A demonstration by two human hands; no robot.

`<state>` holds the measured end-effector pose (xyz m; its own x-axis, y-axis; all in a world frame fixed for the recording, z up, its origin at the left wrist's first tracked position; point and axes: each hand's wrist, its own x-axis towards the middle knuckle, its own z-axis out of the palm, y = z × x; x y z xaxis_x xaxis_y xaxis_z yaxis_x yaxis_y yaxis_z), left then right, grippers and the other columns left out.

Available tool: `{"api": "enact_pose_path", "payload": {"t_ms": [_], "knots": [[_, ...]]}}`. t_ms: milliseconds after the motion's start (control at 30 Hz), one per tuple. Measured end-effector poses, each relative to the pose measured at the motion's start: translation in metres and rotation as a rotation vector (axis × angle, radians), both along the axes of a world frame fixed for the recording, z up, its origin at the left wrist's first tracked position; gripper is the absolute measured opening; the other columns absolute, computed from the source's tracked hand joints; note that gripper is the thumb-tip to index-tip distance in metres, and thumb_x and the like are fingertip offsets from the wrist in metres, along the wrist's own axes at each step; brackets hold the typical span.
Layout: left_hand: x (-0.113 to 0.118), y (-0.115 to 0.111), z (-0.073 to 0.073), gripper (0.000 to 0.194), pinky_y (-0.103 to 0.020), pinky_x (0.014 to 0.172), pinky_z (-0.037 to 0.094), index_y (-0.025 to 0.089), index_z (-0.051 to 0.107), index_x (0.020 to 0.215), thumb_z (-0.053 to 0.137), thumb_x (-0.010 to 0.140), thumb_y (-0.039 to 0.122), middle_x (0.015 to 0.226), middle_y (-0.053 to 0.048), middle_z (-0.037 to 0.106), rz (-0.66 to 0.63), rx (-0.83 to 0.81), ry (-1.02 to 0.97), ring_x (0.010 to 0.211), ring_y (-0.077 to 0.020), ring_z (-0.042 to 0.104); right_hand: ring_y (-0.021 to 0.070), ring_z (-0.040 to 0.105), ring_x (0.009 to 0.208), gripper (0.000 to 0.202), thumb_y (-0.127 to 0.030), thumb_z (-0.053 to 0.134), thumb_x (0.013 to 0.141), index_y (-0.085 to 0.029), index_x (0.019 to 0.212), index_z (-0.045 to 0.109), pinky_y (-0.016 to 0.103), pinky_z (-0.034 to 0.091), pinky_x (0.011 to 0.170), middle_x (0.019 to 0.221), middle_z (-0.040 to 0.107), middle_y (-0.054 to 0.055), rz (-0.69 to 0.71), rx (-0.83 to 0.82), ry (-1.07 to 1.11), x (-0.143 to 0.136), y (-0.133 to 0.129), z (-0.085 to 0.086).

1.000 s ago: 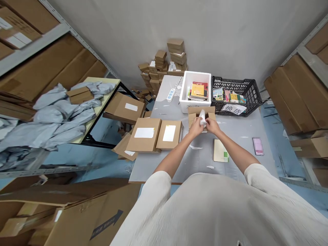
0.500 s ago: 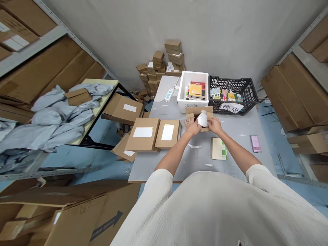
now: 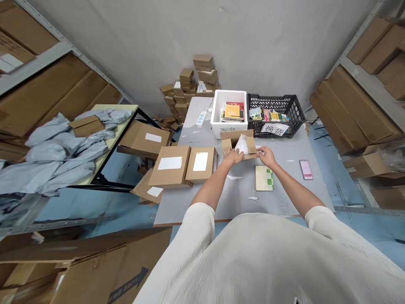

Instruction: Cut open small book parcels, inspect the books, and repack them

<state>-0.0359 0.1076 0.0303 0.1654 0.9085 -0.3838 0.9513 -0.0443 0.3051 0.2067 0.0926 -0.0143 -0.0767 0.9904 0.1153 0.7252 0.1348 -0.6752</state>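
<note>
A small open cardboard box (image 3: 238, 136) with raised flaps stands on the grey table. White paper (image 3: 242, 144) sticks up inside it in a pointed shape. My left hand (image 3: 233, 156) grips the box's front left side, its fingertips by the paper. At the right edge of the box is my right hand (image 3: 267, 156), its fingers closed together; what lies between them is too small to make out. A cream and green notebook (image 3: 263, 178) lies just below the box.
Two closed cartons with white labels, a larger carton (image 3: 169, 174) and a smaller carton (image 3: 200, 173), stand to the left. Behind are a white bin (image 3: 214, 116) and a black crate (image 3: 299, 114) of books. A phone (image 3: 306, 169) lies at right, a power strip (image 3: 201, 119) at back.
My right hand has moved off the white paper to the box's right edge. The paper now stands up in a point. The whole view has shifted slightly.
</note>
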Motion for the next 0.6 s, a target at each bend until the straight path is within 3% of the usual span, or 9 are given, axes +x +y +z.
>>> {"api": "enact_pose_path", "payload": {"t_ms": [167,400,500,600], "knots": [[0.005,-0.018,0.001,0.046,-0.059,0.124,0.028,0.024,0.076,0.131,0.039,0.111,0.044,0.154,-0.017,0.059,0.076,0.29,-0.126,0.152,-0.0384,0.04,0.0265,0.068,0.106,0.036,-0.021,0.052,0.091,-0.02,0.113,0.081,0.046,0.051,0.111,0.123,0.074,0.011,-0.024,-0.043,0.035,0.015,-0.012,0.002],[0.032,-0.068,0.004,0.045,-0.054,0.123,0.031,0.027,0.065,0.148,0.041,0.111,0.036,0.154,-0.014,0.057,-0.022,0.369,-0.256,0.144,-0.0359,0.046,0.0252,0.07,0.103,0.037,-0.021,0.053,0.091,-0.019,0.113,0.082,0.045,0.053,0.11,0.126,0.075,0.012,-0.071,-0.115,0.073,0.032,-0.035,-0.008],[0.052,-0.094,-0.01,0.044,-0.05,0.12,0.034,0.026,0.065,0.146,0.04,0.111,0.034,0.15,-0.014,0.059,-0.133,0.324,-0.301,0.142,-0.0332,0.049,0.0239,0.071,0.101,0.038,-0.021,0.054,0.089,-0.019,0.114,0.082,0.043,0.053,0.111,0.124,0.076,0.012,-0.112,-0.192,0.053,0.047,-0.052,-0.023],[0.072,-0.115,-0.038,0.043,-0.05,0.12,0.037,0.026,0.065,0.145,0.043,0.109,0.03,0.151,-0.013,0.06,-0.206,0.215,-0.328,0.142,-0.0321,0.051,0.0232,0.073,0.102,0.038,-0.019,0.056,0.086,-0.02,0.113,0.082,0.042,0.054,0.11,0.124,0.078,0.01,-0.162,-0.303,0.039,0.063,-0.074,-0.045]]}}
